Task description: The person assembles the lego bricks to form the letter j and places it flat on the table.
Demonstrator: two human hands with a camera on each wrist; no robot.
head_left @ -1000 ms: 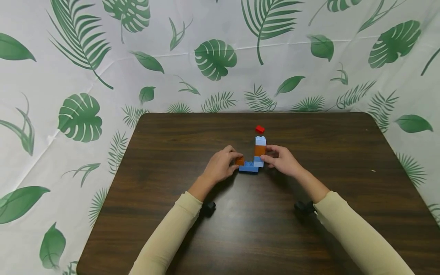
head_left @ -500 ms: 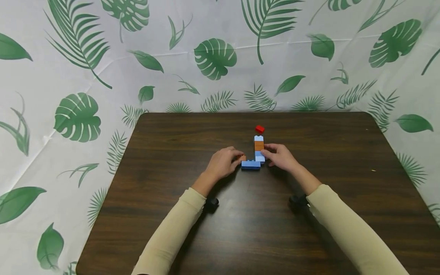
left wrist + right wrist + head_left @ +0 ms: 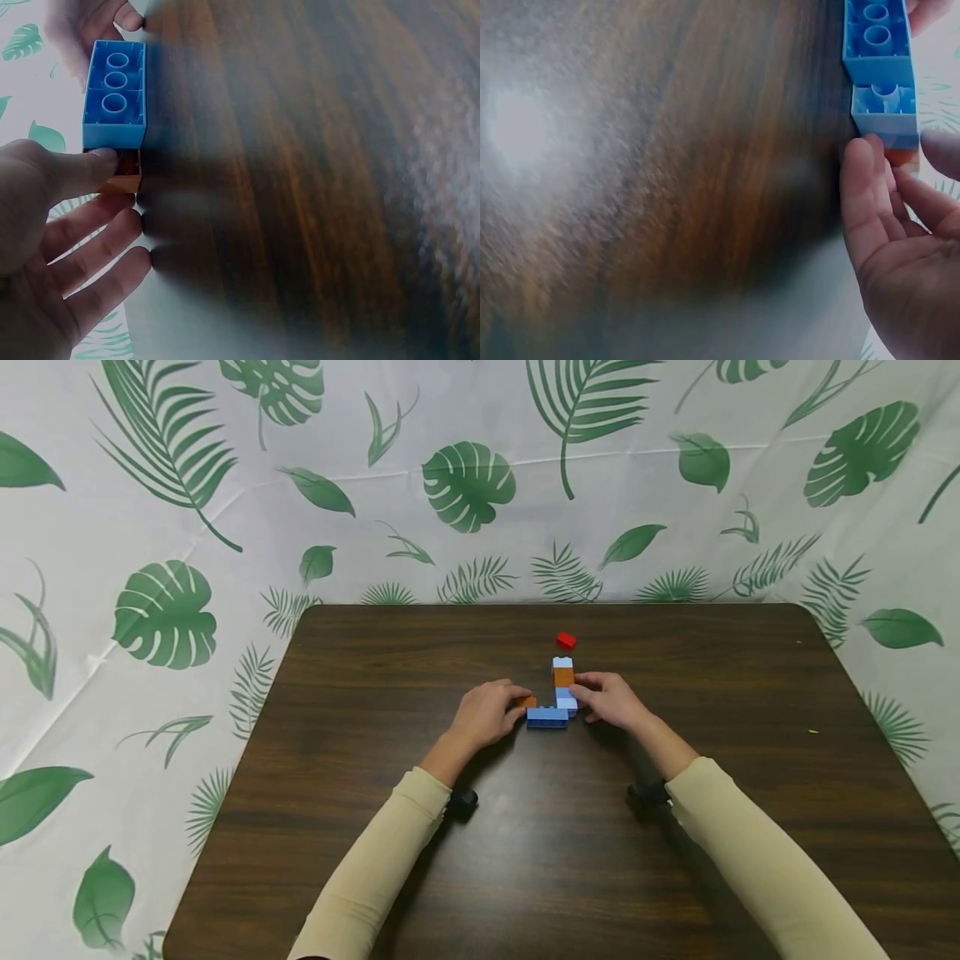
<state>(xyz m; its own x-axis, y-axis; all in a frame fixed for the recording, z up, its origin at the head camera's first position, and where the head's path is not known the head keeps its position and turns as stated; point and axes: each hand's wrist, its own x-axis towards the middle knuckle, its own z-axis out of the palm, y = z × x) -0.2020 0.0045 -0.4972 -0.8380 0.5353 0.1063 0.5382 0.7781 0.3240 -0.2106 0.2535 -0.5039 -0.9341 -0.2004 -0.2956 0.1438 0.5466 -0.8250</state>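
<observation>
From the head view we see an L-shaped brick build [image 3: 557, 697] mid-worktop [image 3: 375, 760]: a blue base brick [image 3: 547, 717] lying flat, with a pale blue, orange and pale blue row running toward 12 o'clock. Our left hand [image 3: 486, 717] pinches a small orange brick [image 3: 527, 702] at the base's 9 o'clock end; our right hand [image 3: 609, 700] grips the row at 3 o'clock. A red brick [image 3: 566, 641] lies apart at 12.

In the left wrist view the thumb presses the orange brick [image 3: 124, 174] against the blue base [image 3: 115, 94].

In the right wrist view the fingers [image 3: 866, 202] grip the row's pale blue brick [image 3: 885, 112].
</observation>
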